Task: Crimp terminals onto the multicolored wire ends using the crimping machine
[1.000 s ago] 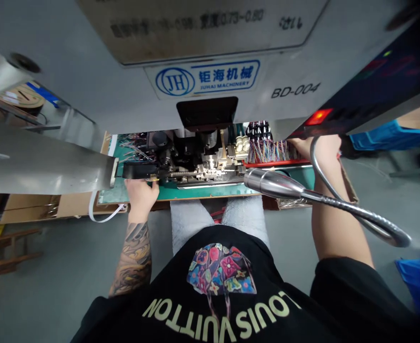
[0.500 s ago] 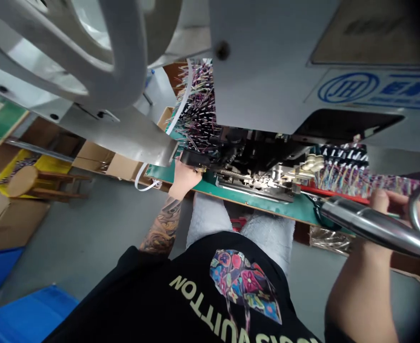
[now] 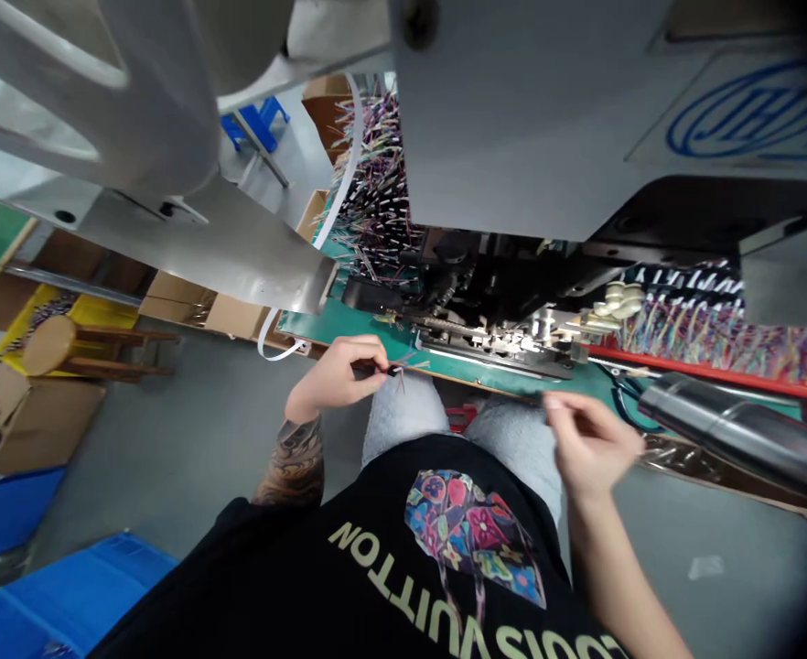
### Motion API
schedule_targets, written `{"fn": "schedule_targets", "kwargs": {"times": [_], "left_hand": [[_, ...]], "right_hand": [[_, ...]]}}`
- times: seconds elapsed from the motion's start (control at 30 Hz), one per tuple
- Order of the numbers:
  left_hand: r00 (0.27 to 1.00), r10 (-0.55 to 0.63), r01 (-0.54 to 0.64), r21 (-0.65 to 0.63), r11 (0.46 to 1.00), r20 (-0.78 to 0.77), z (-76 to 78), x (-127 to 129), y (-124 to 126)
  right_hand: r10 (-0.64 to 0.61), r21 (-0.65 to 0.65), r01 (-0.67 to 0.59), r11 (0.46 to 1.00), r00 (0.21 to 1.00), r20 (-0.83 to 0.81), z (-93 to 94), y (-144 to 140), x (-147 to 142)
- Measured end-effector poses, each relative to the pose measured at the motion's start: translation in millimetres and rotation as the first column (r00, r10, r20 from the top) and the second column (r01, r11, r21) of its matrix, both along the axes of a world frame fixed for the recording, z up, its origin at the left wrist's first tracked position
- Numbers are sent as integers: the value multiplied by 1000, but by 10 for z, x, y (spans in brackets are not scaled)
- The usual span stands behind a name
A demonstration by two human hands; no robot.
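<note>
The left hand (image 3: 338, 373) is held just off the near edge of the green bench (image 3: 349, 328), above the lap, its fingers (image 3: 369, 352) pinched together on a small wire piece (image 3: 393, 371) whose thin ends poke out to the right. The right hand (image 3: 586, 439) hangs in the open air in front of the bench edge, thumb and forefinger closed together; whether anything sits between them I cannot tell. Both hands are clear of the machine (image 3: 500, 320), which stands on the bench just behind them. A rack of coloured wires (image 3: 719, 329) runs along the far right, and a bundle of wires (image 3: 376, 201) rises at the left. A chrome lamp head (image 3: 733, 430) juts in close beside the right hand.
</note>
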State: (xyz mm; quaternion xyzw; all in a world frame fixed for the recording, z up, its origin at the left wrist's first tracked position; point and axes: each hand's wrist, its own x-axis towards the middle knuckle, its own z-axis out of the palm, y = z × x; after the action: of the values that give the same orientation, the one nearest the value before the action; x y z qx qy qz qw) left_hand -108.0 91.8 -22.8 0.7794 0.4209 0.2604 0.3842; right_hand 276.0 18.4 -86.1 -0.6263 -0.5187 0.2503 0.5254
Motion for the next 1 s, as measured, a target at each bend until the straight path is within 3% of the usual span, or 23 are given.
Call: {"fn": "schedule_targets", "kwargs": {"times": [0.07,0.13,0.2,0.3,0.43,0.53,0.6,0.63,0.73,0.8,0.9,1.0], "left_hand": [[988,-85,91,-44,995,128,19,220,-30],[971,-120,135,-59,989,207,11,470,-75],[974,-86,91,-10,996,208,-12,706,-141],[995,35,-57,239,969,96,-56,973,-243],[969,241,-169,588,791,-45,-116,1156,-348],[931,361,-271,750,604,45,-137,1208,-443],[936,322,-307,772,557,141,-138,1238,-501],[944,282,-312,751,582,174,-139,1262,-518],[955,183,-288,585,758,234,-159,1371,-505],[936,176,-303,440,846,306,-190,1452,-458],[873,207,-334,233,913,442,-236,1515,-384],[852,216,-305,119,945,477,-243,1491,-340]], "right_hand": [[261,-43,-265,963,962,-80,161,-22,-352],[390,-71,-414,908,894,-222,304,-7,-605],[381,-78,-431,899,857,-348,415,32,-746],[303,-129,-386,913,856,-419,526,109,-811],[227,-180,-325,929,881,-416,580,199,-816],[137,-179,-229,957,897,-420,579,239,-801],[102,-168,-183,969,908,-405,583,261,-772],[100,-153,-173,973,912,-398,588,273,-754],[124,-106,-179,978,909,-398,600,316,-709],[137,-107,-197,974,901,-412,587,349,-697],[142,-135,-230,964,870,-472,527,394,-700],[120,-149,-232,961,837,-534,474,425,-715]]}}
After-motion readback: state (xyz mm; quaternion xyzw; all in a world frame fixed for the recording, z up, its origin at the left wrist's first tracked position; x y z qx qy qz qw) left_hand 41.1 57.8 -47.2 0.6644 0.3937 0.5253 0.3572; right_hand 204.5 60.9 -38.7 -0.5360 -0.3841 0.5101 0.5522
